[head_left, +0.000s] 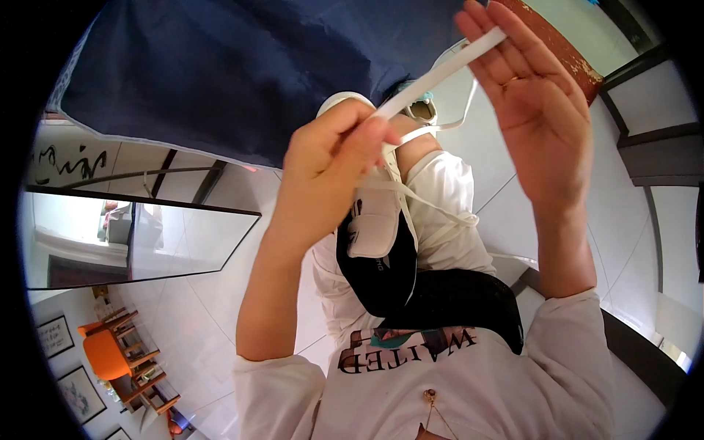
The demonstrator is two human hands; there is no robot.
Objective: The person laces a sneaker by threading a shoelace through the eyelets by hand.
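Note:
A white sneaker (374,220) with a black lining rests over my lap, its heel towards me. My left hand (323,169) is closed above it, pinching a flat white shoelace (440,71) between thumb and fingers. From that pinch the lace stretches up and right to my right hand (539,110). The palm of my right hand faces me with its fingers stretched out, and the lace end lies across them. More loose lace (440,213) loops from the eyelets over my white trousers (447,249). My left hand hides part of the sneaker's front.
A dark blue cloth (213,66) hangs ahead. A black curved object (462,301) lies against my shirt. To the left are a glossy panel (176,242) with a dark frame and an orange chair (106,356). Pale floor tiles (506,213) lie below; dark-framed furniture (653,103) stands right.

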